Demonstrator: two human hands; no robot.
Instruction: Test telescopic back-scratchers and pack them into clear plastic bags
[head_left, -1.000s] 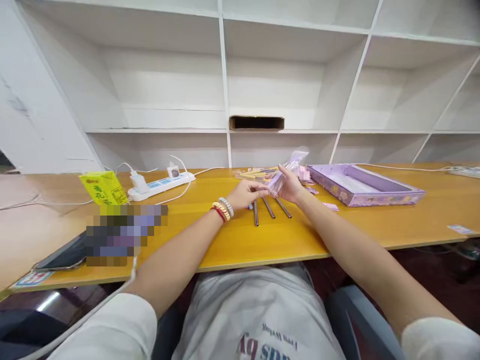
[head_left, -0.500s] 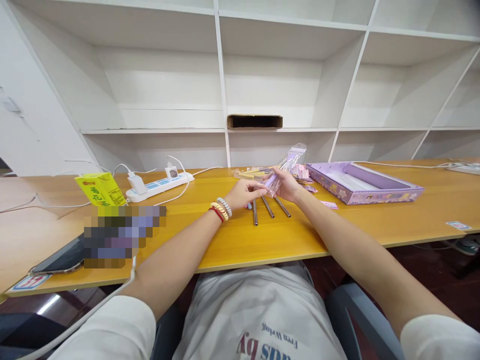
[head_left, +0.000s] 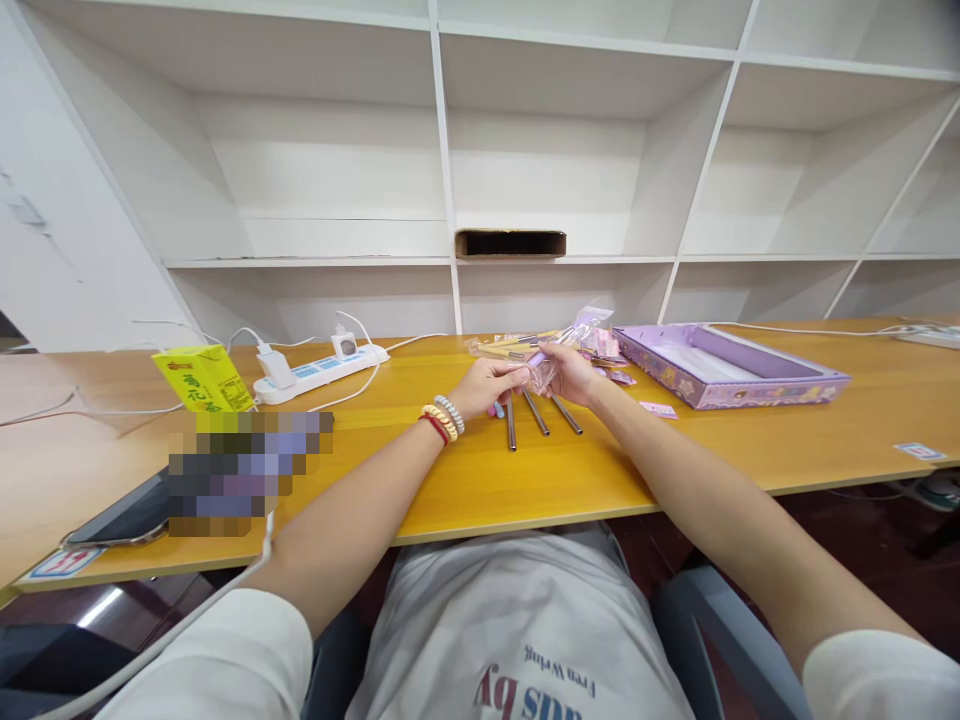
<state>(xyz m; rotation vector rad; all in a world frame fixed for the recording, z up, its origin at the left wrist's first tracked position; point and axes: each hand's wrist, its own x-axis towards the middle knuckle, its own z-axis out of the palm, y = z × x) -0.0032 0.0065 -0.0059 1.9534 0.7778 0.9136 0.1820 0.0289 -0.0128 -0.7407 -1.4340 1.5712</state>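
Over the middle of the desk, my two hands are close together on a clear plastic bag (head_left: 541, 377). My left hand (head_left: 484, 388), with bracelets at its wrist, pinches the near end of the bag. My right hand (head_left: 570, 372) is closed around the bag and a slim light purple item inside, whose exact kind I cannot make out. The bag's far end points away to the right. Just below the hands lie three metal tubes (head_left: 536, 413) on the wood. Small pink packets (head_left: 604, 345) and more clear wrappers lie behind.
A purple open box (head_left: 765, 392) stands at the right. On the left are a white power strip (head_left: 322, 375), a yellow-green carton (head_left: 206, 380), cables and a dark phone (head_left: 124, 512). White shelves (head_left: 555, 80) rise behind the desk, holding a cardboard box (head_left: 510, 244).
The bag has tipped lower and flatter, its far end dropping toward the desk. Both hands have kept nearly the same place.
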